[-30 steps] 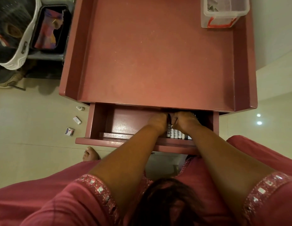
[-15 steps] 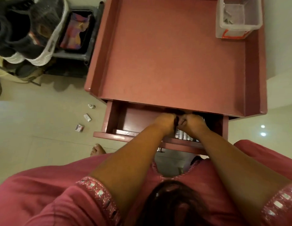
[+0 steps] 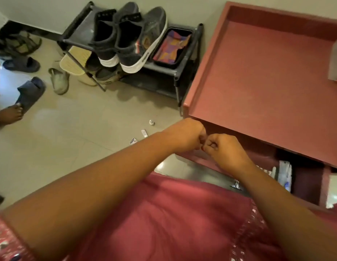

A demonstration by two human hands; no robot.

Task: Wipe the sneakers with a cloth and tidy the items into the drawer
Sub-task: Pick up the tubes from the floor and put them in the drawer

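A pair of dark grey sneakers with white soles stands on the top shelf of a black shoe rack. Beside them a black tray holds a colourful cloth. The red table's drawer is open, with packets inside. On the floor lie a small bottle, a tube and a small box. My left hand and my right hand hover over the drawer's left front corner, knuckles together, fingers curled, with nothing visible in them.
The red table top has raised edges, and a clear box sits at its right. Slippers and sandals are scattered on the tiled floor at left, where another person's foot stands. More shoes fill the rack's lower shelf.
Both hands came up out of the drawer and moved to its left corner, staying together. The view swung left, and now shows the rack and the floor.
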